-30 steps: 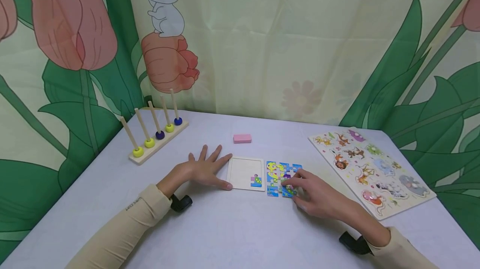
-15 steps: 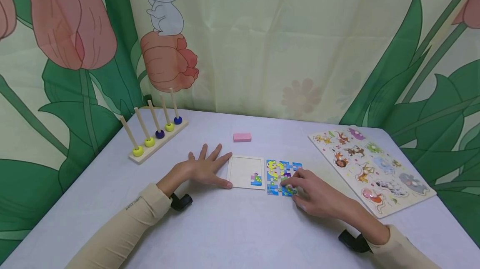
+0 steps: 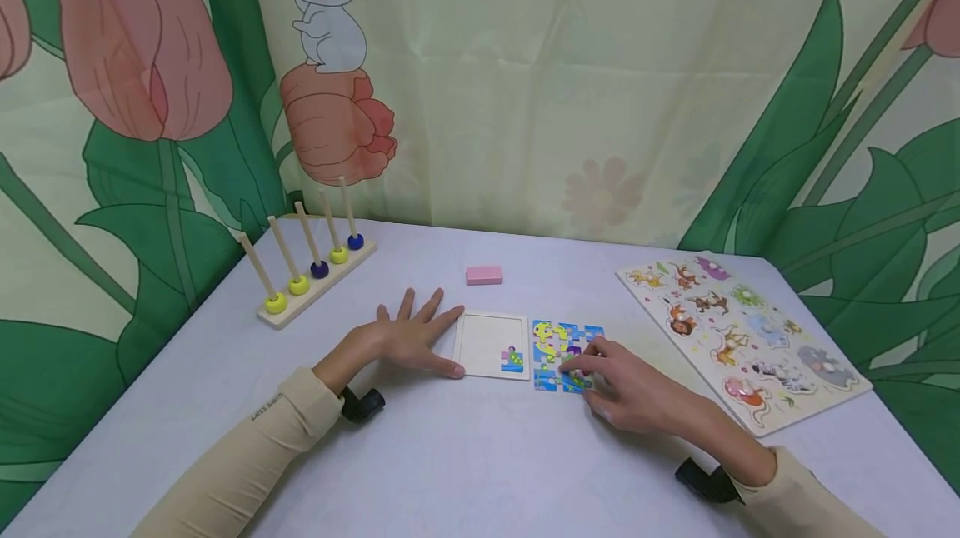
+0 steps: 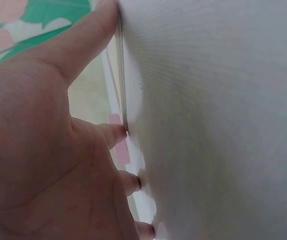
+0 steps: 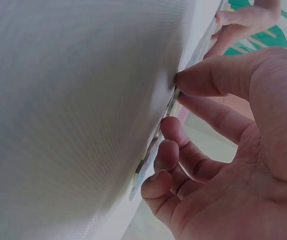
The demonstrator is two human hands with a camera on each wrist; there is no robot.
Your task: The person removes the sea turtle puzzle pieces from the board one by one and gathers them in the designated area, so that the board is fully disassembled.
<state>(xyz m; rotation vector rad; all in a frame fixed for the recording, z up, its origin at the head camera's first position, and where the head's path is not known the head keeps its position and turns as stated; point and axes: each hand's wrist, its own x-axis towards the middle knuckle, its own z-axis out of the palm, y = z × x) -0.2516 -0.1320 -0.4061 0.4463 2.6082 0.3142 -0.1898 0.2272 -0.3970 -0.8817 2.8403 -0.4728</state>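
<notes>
My left hand (image 3: 405, 344) lies palm down with its fingers spread. Its thumb and index fingertip touch the left side of a shallow white puzzle tray (image 3: 480, 336). In the tray's lower right corner sits a colourful jigsaw piece (image 3: 512, 361). Right beside the tray lies a block of blue and yellow jigsaw pieces (image 3: 549, 338). Over its lower right part my right hand (image 3: 637, 392) pinches a puzzle piece (image 3: 576, 383) between thumb and index finger, while the other fingers curl in, as the right wrist view shows. The hand hides part of the block.
A pink block (image 3: 484, 276) lies behind the tray. At the back left stands a wooden peg stand (image 3: 318, 286) with yellow and dark blue beads. A large animal puzzle board (image 3: 738, 338) covers the right side of the white table (image 3: 480, 471). A printed curtain closes off the back.
The puzzle piece under my right hand has slid slightly left, narrowing the gap to the lower left piece. My left hand stays still on the tray's edge.
</notes>
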